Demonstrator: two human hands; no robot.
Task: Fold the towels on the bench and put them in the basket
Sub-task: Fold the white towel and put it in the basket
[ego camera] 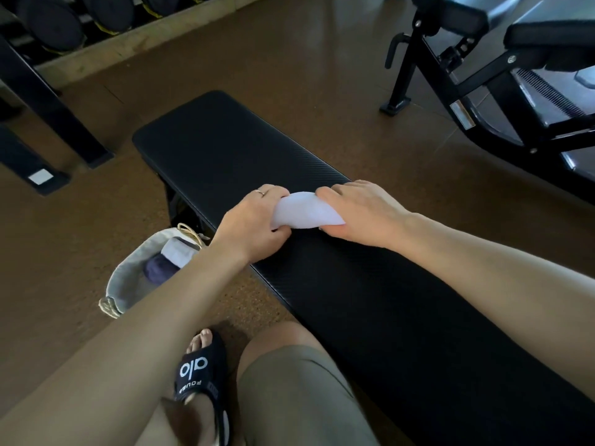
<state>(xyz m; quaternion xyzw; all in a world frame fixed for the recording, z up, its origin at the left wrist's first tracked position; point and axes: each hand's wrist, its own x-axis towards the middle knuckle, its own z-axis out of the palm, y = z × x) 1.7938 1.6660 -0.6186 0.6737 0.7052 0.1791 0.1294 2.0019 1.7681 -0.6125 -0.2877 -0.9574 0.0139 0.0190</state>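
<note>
I hold the white towel (307, 210) between both hands on the black bench (244, 156), folded down into a short bundle whose long axis runs from one hand to the other, across the width of the pad; my left hand (254, 220) has its fingers curled round the left end, and my right hand (357, 210) is wrapped over the right end, fingers bent down on the cloth, so both are clamped on the same towel; the basket (128, 275) sits on the floor to my left, below the bench edge and just beside my left forearm, with a white towel and a dark one already inside; so the left hand is the nearer one to it, and I judge the next move to be a carry leftward and down, off the near-left edge of the pad; I see no other towel lying on the bench
</note>
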